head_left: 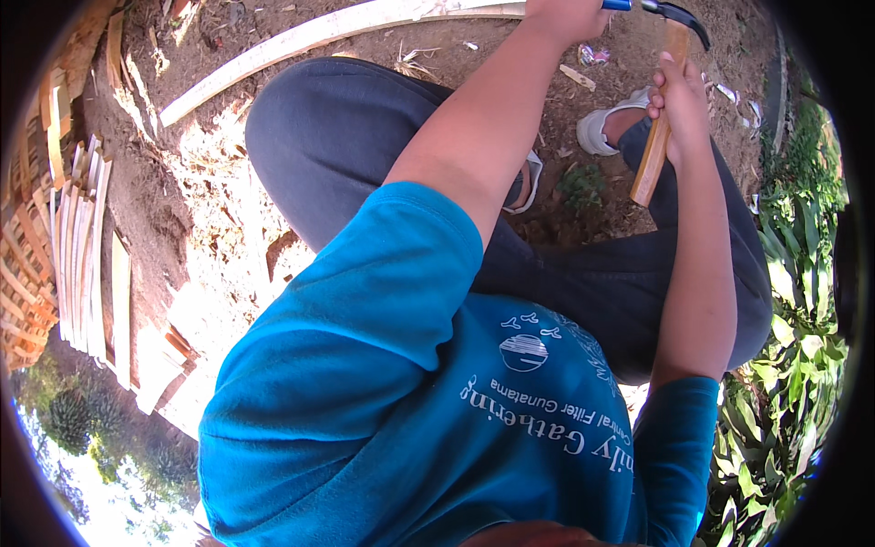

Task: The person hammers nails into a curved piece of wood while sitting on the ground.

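My right hand [679, 105] is wrapped round the wooden handle of a claw hammer [651, 164]. The hammer's dark head is at the upper edge, with its curved claw pointing right and its striking face turned left. My left hand [572, 18] is closed at the top edge, partly cut off by the picture. A blue handle [617, 5] sticks out of it toward the hammer face, with a small gap between them. The rest of that blue-handled tool is out of view. Left of my left hand, a long pale wooden strip [310, 35] lies near the ground.
Several narrow wooden slats [82, 246] stand at the left beside a woven bamboo piece [23, 273]. My bent legs [346, 137] frame bare soil with wood scraps and a small plant [583, 187]. Leafy plants [788, 365] grow along the right.
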A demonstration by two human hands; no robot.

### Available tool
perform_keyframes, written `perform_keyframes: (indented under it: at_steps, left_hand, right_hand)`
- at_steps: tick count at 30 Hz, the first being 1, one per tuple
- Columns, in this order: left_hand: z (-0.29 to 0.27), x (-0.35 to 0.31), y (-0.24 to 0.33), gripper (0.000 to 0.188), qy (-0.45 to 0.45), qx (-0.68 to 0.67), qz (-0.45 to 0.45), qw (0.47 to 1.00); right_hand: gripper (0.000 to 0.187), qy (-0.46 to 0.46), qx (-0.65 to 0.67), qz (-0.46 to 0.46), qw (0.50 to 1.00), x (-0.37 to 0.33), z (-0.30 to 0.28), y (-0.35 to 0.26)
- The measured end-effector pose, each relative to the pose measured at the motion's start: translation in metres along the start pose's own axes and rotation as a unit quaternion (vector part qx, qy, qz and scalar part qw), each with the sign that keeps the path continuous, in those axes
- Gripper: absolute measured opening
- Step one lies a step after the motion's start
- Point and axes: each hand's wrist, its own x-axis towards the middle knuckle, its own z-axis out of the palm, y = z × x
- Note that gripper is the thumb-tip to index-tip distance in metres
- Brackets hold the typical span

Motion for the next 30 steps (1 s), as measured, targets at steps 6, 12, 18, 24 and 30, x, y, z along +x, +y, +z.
perform_keyframes:
  at_steps: [6, 12, 18, 24, 30]
  left_hand:
    - [0.003, -0.007, -0.004, 0.02, -0.028, 0.017, -0.007, 0.999]
    - [0.001, -0.004, -0.007, 0.019, -0.025, 0.027, -0.012, 0.999]
    - [0.005, -0.003, -0.009, 0.02, -0.033, 0.038, -0.009, 0.999]
    - [0.005, -0.01, -0.007, 0.024, -0.055, 0.04, -0.019, 0.997]
    - [-0.003, 0.002, 0.01, 0.025, -0.01, 0.016, 0.006, 1.0]
  right_hand:
    - [0.022, 0.009, -0.002, -0.022, 1.0, 0.002, -0.007, -0.007]
    - [0.019, -0.05, -0.061, 0.041, 0.996, -0.006, 0.002, -0.004]
    - [0.024, 0.01, -0.013, -0.009, 1.0, 0.008, -0.004, 0.002]
    - [0.023, -0.014, -0.046, 0.004, 0.999, 0.004, -0.006, 0.003]
    - [0.018, 0.016, 0.042, -0.024, 0.999, 0.008, -0.014, -0.012]
